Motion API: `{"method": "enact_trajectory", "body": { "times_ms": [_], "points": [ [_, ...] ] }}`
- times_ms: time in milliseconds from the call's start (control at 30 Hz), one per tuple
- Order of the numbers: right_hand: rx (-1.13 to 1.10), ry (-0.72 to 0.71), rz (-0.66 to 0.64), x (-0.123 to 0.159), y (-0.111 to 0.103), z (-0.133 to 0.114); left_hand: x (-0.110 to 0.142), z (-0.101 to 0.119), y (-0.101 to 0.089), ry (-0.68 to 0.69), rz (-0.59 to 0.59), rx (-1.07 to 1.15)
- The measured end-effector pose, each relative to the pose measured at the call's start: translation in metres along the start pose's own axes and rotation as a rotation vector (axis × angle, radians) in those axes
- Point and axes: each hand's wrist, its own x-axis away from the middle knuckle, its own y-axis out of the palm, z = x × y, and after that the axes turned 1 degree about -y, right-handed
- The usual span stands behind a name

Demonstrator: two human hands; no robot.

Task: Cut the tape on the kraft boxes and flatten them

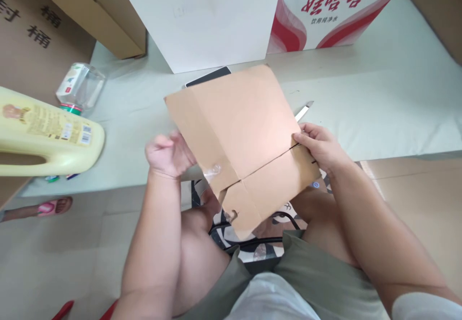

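Note:
A flattened piece of brown cardboard [249, 122] with fold lines, a slit and a notched flap is held tilted above my lap, at the table's front edge. My right hand [317, 147] pinches its right edge, thumb on top and the other fingers underneath. Beside the left edge is my left hand [170, 154], somewhat blurred, its fingers loosely bent and apart; some fingertips pass behind the board. A shiny strip of clear tape [212, 171] sticks to the cardboard near that side. Just beyond my right hand, a knife blade [304, 110] lies on the table, its other end hidden.
On the green-covered table [390, 98] stand white boxes [212, 17] at the back and a brown carton [104, 17]. A dark flat device [209, 76] is partly covered. Leftward are a clear plastic bottle [84, 86] and a yellow jug [54, 137]. Another person's foot [54, 206] shows below.

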Motion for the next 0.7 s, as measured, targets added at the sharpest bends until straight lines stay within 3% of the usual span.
{"method": "enact_trajectory", "body": {
  "times_ms": [67, 200, 333, 433, 567, 700],
  "points": [
    [0.004, -0.026, -0.021, 0.0, 0.002, 0.001, 0.001, 0.0, 0.003, -0.014, 0.008, -0.019],
    [-0.112, -0.051, -0.113, 0.003, -0.001, -0.002, -0.007, -0.007, 0.006, 0.016, 0.165, -0.081],
    [-0.219, -0.101, -0.254, 0.005, -0.005, 0.0, -0.02, -0.017, 0.005, 0.121, 0.252, 0.111],
    [-0.142, -0.086, -0.324, 0.003, 0.004, 0.011, -0.027, -0.024, 0.009, 0.068, 0.292, 0.219],
    [-0.077, -0.08, -0.2, 0.005, 0.018, 0.022, -0.027, -0.027, 0.024, 0.027, 0.291, 0.243],
    [-0.113, -0.165, 0.113, 0.019, 0.005, 0.013, -0.021, -0.016, 0.038, 0.059, 0.258, 0.249]
  ]
}}
